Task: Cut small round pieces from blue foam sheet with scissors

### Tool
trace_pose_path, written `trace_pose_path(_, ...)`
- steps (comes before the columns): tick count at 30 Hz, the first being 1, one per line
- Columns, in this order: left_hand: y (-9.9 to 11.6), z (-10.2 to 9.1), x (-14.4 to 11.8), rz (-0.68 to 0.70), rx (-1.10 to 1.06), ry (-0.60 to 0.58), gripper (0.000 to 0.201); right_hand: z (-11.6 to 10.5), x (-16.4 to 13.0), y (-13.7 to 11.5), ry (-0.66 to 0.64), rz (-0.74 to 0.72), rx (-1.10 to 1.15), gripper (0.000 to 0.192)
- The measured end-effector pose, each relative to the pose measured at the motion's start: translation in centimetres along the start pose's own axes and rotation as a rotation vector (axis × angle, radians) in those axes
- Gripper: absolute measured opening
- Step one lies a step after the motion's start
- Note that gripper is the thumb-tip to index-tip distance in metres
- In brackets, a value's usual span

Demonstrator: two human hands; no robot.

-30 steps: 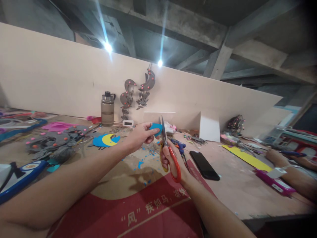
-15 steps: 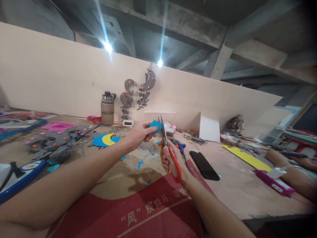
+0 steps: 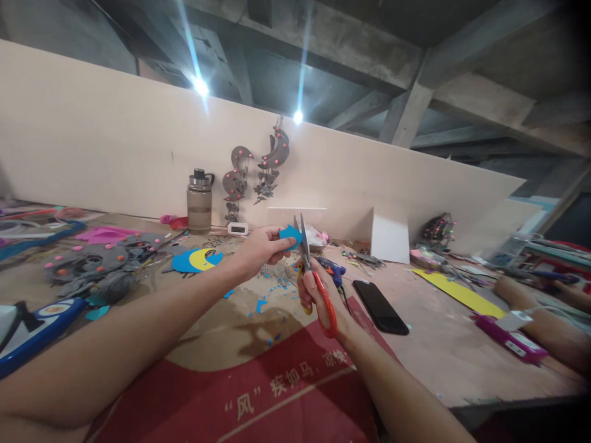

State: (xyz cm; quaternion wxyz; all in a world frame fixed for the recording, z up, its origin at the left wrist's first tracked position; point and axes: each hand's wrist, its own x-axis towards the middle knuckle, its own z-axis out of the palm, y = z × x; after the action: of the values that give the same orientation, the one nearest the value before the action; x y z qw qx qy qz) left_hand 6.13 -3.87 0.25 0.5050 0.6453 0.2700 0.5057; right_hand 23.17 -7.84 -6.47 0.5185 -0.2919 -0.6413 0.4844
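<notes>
On the left part of the brown tabletop [image 3: 221, 332] lies a heap of grey felt shapes with pink dots [image 3: 92, 267], and by the far edge stands a smoky plastic water bottle with a dark lid [image 3: 199, 200]. A blue and yellow foam crescent [image 3: 196, 260] lies flat in front of it. Above the middle of the tabletop the left hand [image 3: 261, 249] pinches a small blue foam piece [image 3: 290, 234] between thumb and fingers. Just beside it, the right hand [image 3: 318, 295] is clenched around the red-handled scissors [image 3: 314, 277], blades parted and touching the piece. A black phone [image 3: 381, 306] lies further right, near a yellow foam strip [image 3: 457, 292].
</notes>
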Motion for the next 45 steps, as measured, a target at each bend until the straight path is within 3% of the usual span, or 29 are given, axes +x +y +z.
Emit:
trace_pose_path(6, -0.1, -0.1, 0.1, 0.011, 0.029, 0.007, 0.027, 0.0, -0.1, 0.0, 0.052, 0.013, -0.06, 0.04)
trace_pose_path(22, -0.2, -0.4, 0.2, -0.001, 0.067, -0.025, 0.025, 0.4, -0.1, -0.6, 0.035, 0.052, 0.008, 0.042)
trace_pose_path(37, -1.1, -0.1, 0.2, -0.026, -0.1, -0.004, 0.032, 1.0, -0.2, -0.9, 0.088, 0.13, 0.082, 0.046)
trace_pose_path(45, -1.0, -0.1, 0.1, 0.01, -0.063, 0.113, 0.03, 1.1, -0.6, -1.1, 0.094, 0.136, 0.032, 0.044)
